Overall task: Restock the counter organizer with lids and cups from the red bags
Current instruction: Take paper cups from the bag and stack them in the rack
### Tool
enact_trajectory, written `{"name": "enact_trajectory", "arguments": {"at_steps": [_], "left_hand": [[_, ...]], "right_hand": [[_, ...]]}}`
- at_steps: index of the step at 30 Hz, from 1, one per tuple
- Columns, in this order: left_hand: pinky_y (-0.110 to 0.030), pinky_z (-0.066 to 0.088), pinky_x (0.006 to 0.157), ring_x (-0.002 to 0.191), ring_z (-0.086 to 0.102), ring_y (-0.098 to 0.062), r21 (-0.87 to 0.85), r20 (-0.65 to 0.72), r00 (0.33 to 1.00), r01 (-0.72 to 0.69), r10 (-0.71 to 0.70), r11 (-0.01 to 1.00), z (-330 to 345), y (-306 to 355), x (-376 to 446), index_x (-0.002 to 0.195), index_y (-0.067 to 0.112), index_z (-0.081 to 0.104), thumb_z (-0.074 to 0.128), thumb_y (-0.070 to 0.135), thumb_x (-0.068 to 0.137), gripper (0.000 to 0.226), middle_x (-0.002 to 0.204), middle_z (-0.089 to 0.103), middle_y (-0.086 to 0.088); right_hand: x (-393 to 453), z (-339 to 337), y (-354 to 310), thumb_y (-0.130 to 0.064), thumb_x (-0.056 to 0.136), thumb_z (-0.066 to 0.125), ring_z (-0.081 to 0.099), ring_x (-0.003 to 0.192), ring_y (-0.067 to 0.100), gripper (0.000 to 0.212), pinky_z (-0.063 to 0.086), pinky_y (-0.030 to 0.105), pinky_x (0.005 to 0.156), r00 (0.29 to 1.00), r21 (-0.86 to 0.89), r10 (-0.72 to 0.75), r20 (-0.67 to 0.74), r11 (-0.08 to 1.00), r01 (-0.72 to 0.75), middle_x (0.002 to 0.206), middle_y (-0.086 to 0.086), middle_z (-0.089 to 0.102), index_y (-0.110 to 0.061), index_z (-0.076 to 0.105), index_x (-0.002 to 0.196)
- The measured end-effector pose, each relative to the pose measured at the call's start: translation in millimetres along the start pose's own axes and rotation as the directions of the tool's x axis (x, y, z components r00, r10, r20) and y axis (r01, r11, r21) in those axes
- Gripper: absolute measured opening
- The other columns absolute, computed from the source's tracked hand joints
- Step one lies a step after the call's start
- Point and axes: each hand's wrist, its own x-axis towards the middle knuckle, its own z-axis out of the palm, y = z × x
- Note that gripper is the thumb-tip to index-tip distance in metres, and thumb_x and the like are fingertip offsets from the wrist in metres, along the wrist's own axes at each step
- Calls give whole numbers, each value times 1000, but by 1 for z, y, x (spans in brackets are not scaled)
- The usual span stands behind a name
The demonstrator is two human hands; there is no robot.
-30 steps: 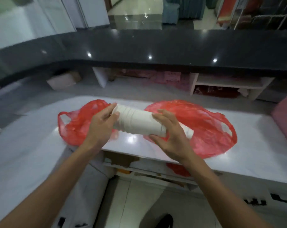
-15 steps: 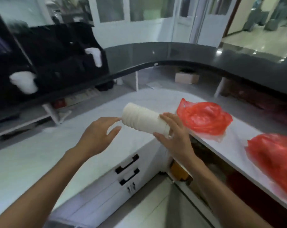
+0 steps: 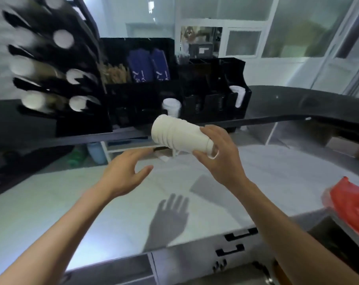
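Note:
My right hand (image 3: 219, 155) grips a stack of white cups (image 3: 176, 135), held nearly sideways above the white counter, its closed end pointing left toward the organizer. My left hand (image 3: 125, 171) hovers open just below and left of the stack, not touching it. The black counter organizer (image 3: 145, 93) stands on the dark raised ledge behind; white cups show in two of its front slots. A black cup dispenser rack (image 3: 51, 64) with round white cup ends rises at the left, blurred. One red bag (image 3: 353, 208) lies at the right edge.
The white counter (image 3: 92, 202) spreads below my hands, with drawers with black handles (image 3: 240, 235) at its front. The curved dark ledge (image 3: 297, 108) runs right from the organizer. Blue packets and brown sticks fill the organizer's back compartments. A shelf and bottles sit under the ledge.
My view has swung left from the red bags to the organizer. The cup stack came along in my right hand; my left hand let go of it and now hangs open beneath.

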Motion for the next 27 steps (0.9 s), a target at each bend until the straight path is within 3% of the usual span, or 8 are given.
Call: {"name": "enact_trajectory", "arguments": {"at_steps": [4, 9, 15, 27], "left_hand": [[-37, 46, 100, 130, 52, -16, 91, -52, 995, 86, -81, 992, -18, -41, 1, 144, 30, 50, 53, 52, 95, 54, 143, 57, 8], [-37, 47, 99, 129, 52, -17, 230, -105, 990, 113, -91, 967, -57, -78, 30, 139, 26, 57, 60, 42, 96, 45, 139, 60, 7], [-40, 51, 95, 126, 55, -18, 343, -196, 974, 174, -110, 923, -98, -107, 59, 136, 24, 59, 48, 49, 96, 49, 135, 62, 5], [-40, 50, 88, 121, 56, -21, 421, -266, 950, 268, -164, 867, -130, -189, 79, 133, 22, 60, 61, 38, 93, 43, 130, 64, 5]], "right_hand": [[53, 35, -1, -18, 81, 83, 47, 130, 18, 61, 43, 34, 109, 993, 39, -109, 52, 993, 107, 140, 4, 50, -11, 57, 136], [117, 83, -5, -17, 80, 84, 48, 131, 24, 64, 45, 44, 108, 974, 137, -219, 50, 968, 211, 140, 8, 51, -10, 56, 137], [179, 136, -17, -21, 83, 82, 46, 132, 18, 60, 42, 37, 110, 966, 261, -248, 73, 940, 221, 141, 3, 50, -16, 56, 136], [247, 210, -53, -25, 84, 79, 45, 131, 18, 57, 39, 39, 112, 931, 253, -329, 158, 925, 283, 139, 0, 50, -18, 54, 135]]}}
